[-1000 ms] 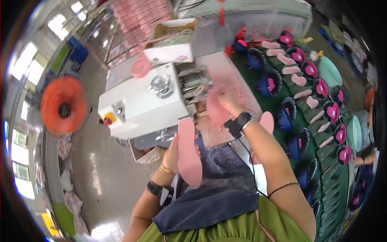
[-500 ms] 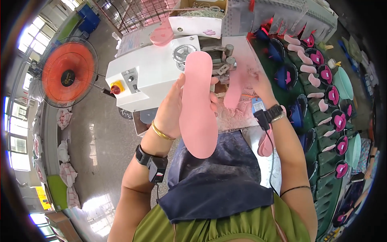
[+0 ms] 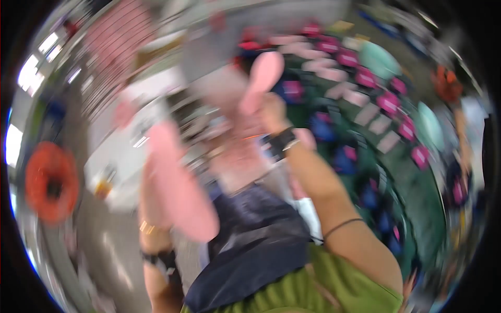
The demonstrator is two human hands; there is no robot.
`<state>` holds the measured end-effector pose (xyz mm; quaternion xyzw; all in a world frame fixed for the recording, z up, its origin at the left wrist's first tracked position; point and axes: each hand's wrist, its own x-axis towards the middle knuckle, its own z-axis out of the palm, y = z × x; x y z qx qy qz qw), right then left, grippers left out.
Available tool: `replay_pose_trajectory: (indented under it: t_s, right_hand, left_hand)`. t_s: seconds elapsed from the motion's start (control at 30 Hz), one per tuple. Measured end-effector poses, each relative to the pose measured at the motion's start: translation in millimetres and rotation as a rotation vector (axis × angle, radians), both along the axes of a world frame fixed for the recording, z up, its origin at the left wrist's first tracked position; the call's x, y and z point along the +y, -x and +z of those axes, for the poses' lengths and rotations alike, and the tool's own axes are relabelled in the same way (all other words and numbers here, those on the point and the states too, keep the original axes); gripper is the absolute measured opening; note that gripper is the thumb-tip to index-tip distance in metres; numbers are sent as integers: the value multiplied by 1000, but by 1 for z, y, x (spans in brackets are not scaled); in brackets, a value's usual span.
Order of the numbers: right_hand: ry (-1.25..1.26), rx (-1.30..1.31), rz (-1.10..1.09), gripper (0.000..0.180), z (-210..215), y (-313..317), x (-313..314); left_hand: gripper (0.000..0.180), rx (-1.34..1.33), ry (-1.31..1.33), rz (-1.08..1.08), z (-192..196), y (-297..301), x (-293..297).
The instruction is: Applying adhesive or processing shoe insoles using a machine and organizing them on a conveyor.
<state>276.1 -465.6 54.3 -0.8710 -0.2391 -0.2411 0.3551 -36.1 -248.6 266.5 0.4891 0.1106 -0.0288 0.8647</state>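
Observation:
Motion smears the whole head view. My left hand (image 3: 150,195) is closed round a pink insole (image 3: 180,182), which slants across in front of it and hides most of its fingers. Farther off and to the right, my right hand (image 3: 272,113) grips another pink insole (image 3: 265,74), raised with its broad end up. Below that hand lies a worktop (image 3: 235,161) strewn with pink dust. Just left of it stands a white machine (image 3: 117,167) with metal parts on its right side.
A green conveyor (image 3: 417,193) on the right carries dark shoes with magenta pieces (image 3: 389,103) and rows of pale pink insoles (image 3: 334,74). Mint-green basins (image 3: 380,60) stand along its far side. An orange fan (image 3: 52,182) is at the left. Another person's arm (image 3: 462,135) shows at the far right.
The view has swung to the right. My right hand has lifted its insole away from the machine's right side towards the conveyor. My left hand still holds its insole, now tilted.

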Motion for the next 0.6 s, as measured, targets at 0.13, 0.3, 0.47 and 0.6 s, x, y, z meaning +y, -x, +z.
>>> replay_pose_trajectory:
  t_s: [0.13,0.3,0.47,0.6]
  right_hand:
    - [-463,35,-432,22,7,44,-168]
    - [-772,401,-860,25,26,141,-416]
    - [-374,441,-1301,31,22,249,-609]
    - [-75,371,-1501,30,1,299,-694]
  left_hand:
    - [54,262,289,73,-32,-18,-30]
    - [53,374,241,-7,-79,-17,-52]
    - [52,400,134,-49,-114,-14,-75]
    - [51,390,131,-74,-120,-14,-81]
